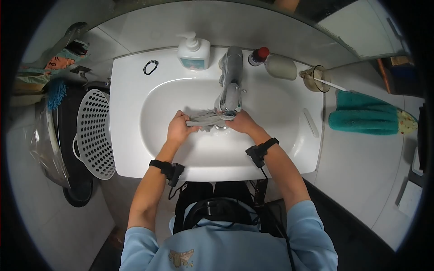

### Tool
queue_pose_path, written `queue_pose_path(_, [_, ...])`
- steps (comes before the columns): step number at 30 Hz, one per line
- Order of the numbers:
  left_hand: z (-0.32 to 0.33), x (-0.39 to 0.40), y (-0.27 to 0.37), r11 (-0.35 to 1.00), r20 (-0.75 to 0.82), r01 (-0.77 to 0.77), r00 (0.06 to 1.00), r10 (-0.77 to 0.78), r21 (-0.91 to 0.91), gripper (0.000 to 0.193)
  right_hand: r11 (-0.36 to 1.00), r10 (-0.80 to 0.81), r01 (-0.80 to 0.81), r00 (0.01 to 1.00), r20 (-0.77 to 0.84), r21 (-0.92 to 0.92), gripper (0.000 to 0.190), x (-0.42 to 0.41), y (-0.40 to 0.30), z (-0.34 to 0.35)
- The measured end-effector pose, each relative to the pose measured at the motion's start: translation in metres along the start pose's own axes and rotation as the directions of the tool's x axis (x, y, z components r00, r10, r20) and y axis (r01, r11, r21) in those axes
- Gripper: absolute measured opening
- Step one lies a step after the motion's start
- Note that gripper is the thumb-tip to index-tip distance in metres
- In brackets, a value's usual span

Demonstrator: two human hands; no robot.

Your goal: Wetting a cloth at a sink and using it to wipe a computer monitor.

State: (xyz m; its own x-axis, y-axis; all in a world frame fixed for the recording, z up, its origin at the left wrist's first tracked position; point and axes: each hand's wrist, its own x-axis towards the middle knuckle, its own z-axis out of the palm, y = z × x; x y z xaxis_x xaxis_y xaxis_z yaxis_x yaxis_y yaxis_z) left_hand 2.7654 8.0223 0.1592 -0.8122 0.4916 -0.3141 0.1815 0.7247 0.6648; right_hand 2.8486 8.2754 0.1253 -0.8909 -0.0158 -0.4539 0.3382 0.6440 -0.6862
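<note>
A grey cloth (205, 120) is stretched between my hands inside the white washbasin (217, 174). My left hand (179, 128) grips its left end, thumb toward the drain. At the other end, my right hand (243, 122) closes on the cloth, its fingers partly hidden behind the faucet head. The chrome faucet (232, 78) reaches out over the cloth and covers part of it. Just below the cloth shows the metal drain (220, 127). Whether water is running cannot be made out.
On the back ledge stand a white pump bottle (194, 54), a black hair tie (150, 67), a red-capped bottle (258, 56) and a brown cup (316, 79). A green towel (364, 117) hangs at right. Left of the basin is a perforated white basket (96, 135).
</note>
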Motion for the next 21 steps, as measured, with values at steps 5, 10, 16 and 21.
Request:
queue_pose_path(5, [0.002, 0.008, -0.03, 0.982, -0.142, 0.184, 0.972, -0.188, -0.039, 0.045, 0.992, 0.095, -0.109, 0.979, -0.18, -0.069, 0.033, 0.004, -0.006, 0.006])
queue_pose_path(10, [0.021, 0.011, -0.034, 0.984, -0.228, 0.042, 0.974, -0.001, 0.175, 0.036, 0.985, -0.074, 0.02, 0.948, -0.31, -0.173, 0.024, -0.005, 0.008, 0.0])
queue_pose_path(16, [0.005, 0.01, -0.019, 0.998, 0.055, 0.008, 0.998, -0.012, 0.07, 0.033, 0.975, 0.013, -0.066, 0.97, -0.242, -0.211, 0.019, -0.016, -0.007, -0.017])
queue_pose_path(21, [-0.04, 0.002, -0.012, 0.984, 0.249, -0.15, 0.961, 0.123, 0.092, 0.025, 0.931, -0.197, 0.112, 0.956, -0.218, -0.348, 0.024, -0.044, 0.009, -0.028])
